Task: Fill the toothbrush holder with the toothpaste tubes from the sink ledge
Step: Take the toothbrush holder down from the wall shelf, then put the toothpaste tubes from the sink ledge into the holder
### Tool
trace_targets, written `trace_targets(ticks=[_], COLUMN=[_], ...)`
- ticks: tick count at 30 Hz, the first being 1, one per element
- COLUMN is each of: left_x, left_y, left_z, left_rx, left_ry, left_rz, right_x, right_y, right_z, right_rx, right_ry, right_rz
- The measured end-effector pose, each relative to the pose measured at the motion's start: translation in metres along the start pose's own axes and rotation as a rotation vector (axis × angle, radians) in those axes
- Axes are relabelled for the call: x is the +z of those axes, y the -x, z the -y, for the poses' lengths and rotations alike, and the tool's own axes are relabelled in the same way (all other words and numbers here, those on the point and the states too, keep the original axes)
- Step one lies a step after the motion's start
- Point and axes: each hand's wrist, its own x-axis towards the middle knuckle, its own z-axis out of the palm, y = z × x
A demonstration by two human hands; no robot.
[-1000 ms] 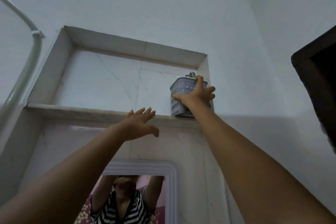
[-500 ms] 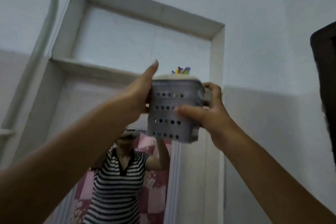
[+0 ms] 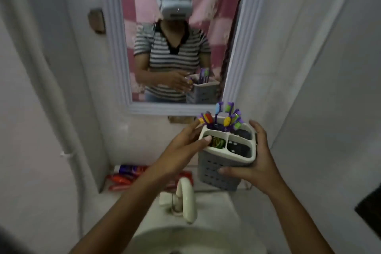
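I hold a grey perforated toothbrush holder [image 3: 218, 173] in the air above the sink ledge. My right hand [image 3: 255, 163] wraps its right side and bottom. My left hand [image 3: 183, 146] presses its left rim, thumb on the edge. Several coloured toothbrushes [image 3: 224, 118] stick out of the back compartment. The front right compartment looks dark and empty; something green and yellow lies in the front left one. Red and purple toothpaste tubes [image 3: 127, 174] lie on the ledge at the lower left, partly hidden by my left forearm.
A cream tap [image 3: 186, 198] rises below the holder over the basin [image 3: 185, 237]. A white-framed mirror [image 3: 115, 51] hangs on the wall ahead and reflects a person in a striped shirt. A white pipe [image 3: 51, 93] runs down the left wall.
The holder has come down from the high wall niche to just above the sink ledge, with both hands still on it. My view has dropped from the niche to the mirror and basin.
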Motion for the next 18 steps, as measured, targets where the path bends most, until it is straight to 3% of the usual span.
trace_targets(ticks=[4,11,14,18], left_x=[-0.04,-0.106,-0.107,-0.115], left_y=[0.003,0.042,0.054,0.046], left_z=[0.061,0.17,0.2,0.212], left_rx=[-0.246,-0.432,-0.434,-0.279], left_ry=[-0.182,-0.663,-0.881,-1.166], left_rz=[-0.144,-0.38,-0.418,-0.426], right_x=[0.009,0.032,0.034,0.034], right_y=[0.04,0.082,0.082,0.072], right_z=[-0.084,-0.169,-0.188,-0.195], right_rx=[0.176,0.359,0.333,0.327], right_ry=[0.038,-0.002,0.031,-0.024], right_rz=[0.034,0.128,0.168,0.218])
